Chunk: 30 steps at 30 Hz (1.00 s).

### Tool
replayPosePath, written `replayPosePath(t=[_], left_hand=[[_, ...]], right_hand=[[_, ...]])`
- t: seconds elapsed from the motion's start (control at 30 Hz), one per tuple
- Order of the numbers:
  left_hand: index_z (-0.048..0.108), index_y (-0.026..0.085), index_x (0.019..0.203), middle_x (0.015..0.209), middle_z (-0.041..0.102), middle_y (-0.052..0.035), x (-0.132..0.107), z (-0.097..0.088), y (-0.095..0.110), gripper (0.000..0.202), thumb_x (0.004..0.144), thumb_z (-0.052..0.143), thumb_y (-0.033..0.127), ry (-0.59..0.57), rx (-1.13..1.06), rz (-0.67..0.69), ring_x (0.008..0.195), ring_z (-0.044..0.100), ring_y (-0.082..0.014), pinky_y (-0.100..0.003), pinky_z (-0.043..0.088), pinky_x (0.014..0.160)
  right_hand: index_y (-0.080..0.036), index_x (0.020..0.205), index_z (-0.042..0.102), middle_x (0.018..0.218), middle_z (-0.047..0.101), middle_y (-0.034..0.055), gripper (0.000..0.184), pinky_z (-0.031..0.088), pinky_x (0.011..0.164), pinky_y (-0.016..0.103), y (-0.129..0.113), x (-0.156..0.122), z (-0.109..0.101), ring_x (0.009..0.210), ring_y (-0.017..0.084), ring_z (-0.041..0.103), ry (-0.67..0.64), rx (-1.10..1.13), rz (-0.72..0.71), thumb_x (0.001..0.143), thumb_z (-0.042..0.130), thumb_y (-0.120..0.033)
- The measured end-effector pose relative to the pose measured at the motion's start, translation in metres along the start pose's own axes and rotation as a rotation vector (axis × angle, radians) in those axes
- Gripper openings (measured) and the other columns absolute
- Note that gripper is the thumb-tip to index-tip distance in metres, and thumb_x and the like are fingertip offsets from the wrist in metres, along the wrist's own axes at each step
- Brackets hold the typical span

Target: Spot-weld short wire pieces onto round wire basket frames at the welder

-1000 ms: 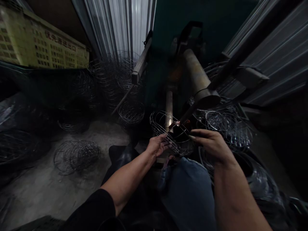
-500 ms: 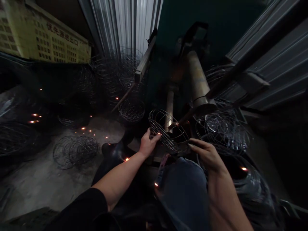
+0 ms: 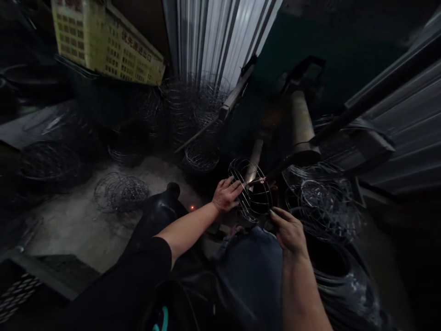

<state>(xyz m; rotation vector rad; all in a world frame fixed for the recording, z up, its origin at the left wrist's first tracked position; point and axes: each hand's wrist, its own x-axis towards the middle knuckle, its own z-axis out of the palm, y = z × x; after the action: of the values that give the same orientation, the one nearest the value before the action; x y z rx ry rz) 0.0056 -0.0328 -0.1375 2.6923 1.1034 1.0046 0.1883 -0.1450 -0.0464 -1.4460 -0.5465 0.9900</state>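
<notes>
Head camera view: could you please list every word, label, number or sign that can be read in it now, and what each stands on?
"优先源进出口": dark characters, slightly blurred, on the long side of the yellow crate.
Reddish marks on the crate's other visible side, at the picture's top edge: cut off and too blurred to read.
Teal mark at the bottom edge: I cannot tell whether it is lettering.
No other readable text shows.
</notes>
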Motion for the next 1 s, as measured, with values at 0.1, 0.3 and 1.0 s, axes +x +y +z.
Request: replayPosePath(t=[0.1, 0.3, 1.0], left_hand=[[0.049, 0.023, 0.14, 0.133, 0.059, -0.0096, -0.007, -0.003, -0.003, 0.067, 0.077, 0.067, 0.04, 0.032, 0.037, 0.05, 0.134, 0.042, -0.0334, -0.046, 0.032, 0.105], [0.049, 0.026, 0.14, 0.135, 0.058, -0.0086, -0.013, -0.006, -0.009, 0.065, 0.078, 0.066, 0.038, 0.055, 0.046, 0.098, 0.134, 0.042, -0.0323, -0.046, 0.03, 0.105], [0.054, 0.012, 0.133, 0.123, 0.063, -0.0182, -0.011, 0.0, 0.001, 0.064, 0.087, 0.051, 0.057, 0.267, -0.143, 0.02, 0.123, 0.053, -0.0342, -0.045, 0.045, 0.094]], right_hand=[[-0.018, 0.07, 0.074, 0.064, 0.071, 0.0024, 0.046, 0.055, 0.056, 0.027, 0.0, -0.005, 0.003, 0.057, 0.016, 0.065, 0.029, -0.02, -0.042, 0.033, 0.094, -0.037], [-0.017, 0.072, 0.074, 0.063, 0.07, 0.0039, 0.045, 0.054, 0.053, 0.029, -0.002, -0.009, 0.004, 0.057, 0.018, 0.065, -0.017, -0.121, -0.127, 0.041, 0.091, -0.045], [-0.018, 0.081, 0.077, 0.075, 0.074, 0.0048, 0.041, 0.051, 0.062, 0.031, -0.043, 0.009, 0.036, 0.067, 0.019, 0.065, 0.006, -0.247, -0.208, 0.047, 0.088, -0.039]])
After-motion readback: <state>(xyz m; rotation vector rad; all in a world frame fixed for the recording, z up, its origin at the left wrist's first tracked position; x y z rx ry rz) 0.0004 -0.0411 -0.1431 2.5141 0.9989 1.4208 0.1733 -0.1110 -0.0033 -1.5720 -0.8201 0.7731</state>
